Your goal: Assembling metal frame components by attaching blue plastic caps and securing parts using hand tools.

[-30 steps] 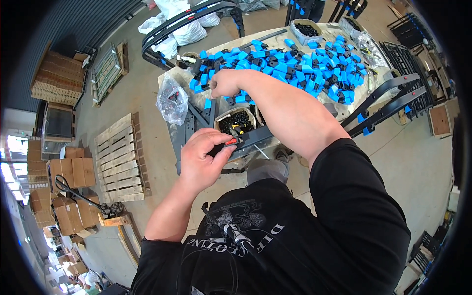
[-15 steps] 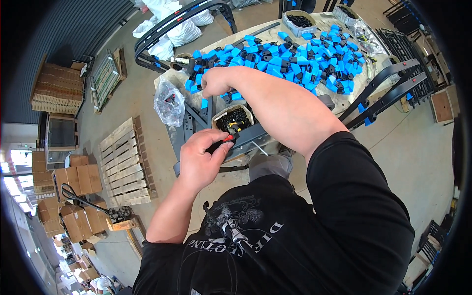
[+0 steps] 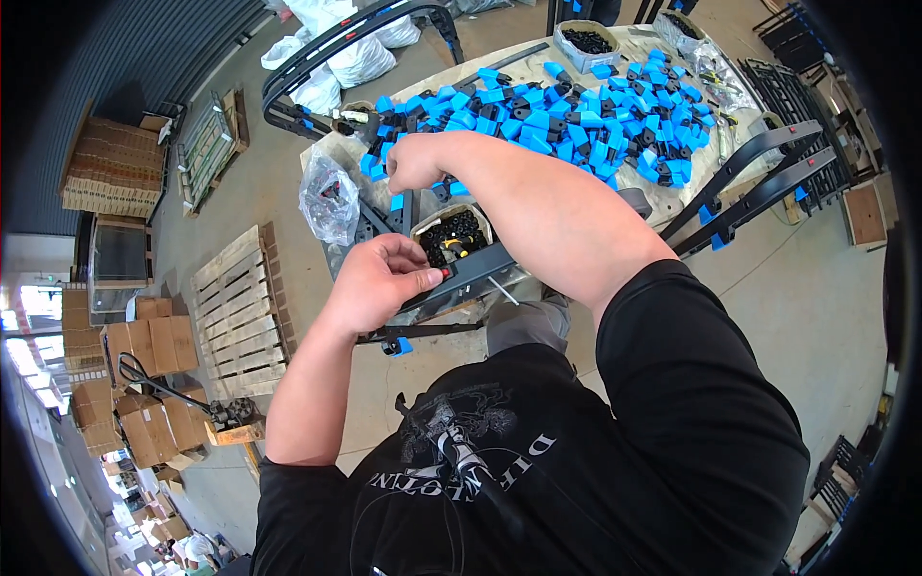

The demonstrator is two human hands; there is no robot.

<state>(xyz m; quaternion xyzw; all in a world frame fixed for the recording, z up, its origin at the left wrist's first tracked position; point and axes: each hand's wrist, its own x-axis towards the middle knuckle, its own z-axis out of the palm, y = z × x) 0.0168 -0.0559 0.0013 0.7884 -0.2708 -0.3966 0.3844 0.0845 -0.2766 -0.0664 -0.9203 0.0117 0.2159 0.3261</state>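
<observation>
My left hand (image 3: 376,286) is closed at the near left of the table, its thumb against a small red piece (image 3: 445,274) on a dark grey metal bar (image 3: 485,267). The fingers curl over the bar's left part; their far side is hidden. My right hand (image 3: 415,161) reaches across to the left edge of a heap of blue-and-black plastic caps (image 3: 538,120). Its fingers are bent downward and closed, and whatever they hold is hidden. Between the hands stands a box of small black parts (image 3: 453,233) with a yellow-and-black tool (image 3: 459,248) lying in it.
A clear plastic bag (image 3: 330,200) lies at the table's left edge. Curved black frames stand at the far left (image 3: 360,34) and right (image 3: 759,178). Farther back is another box of black parts (image 3: 588,43). A wooden pallet (image 3: 245,322) lies on the floor at left.
My left hand has shifted left and slightly down along the bar, showing more of its top. My right hand has moved slightly left. A blue-and-black piece now shows below the bar.
</observation>
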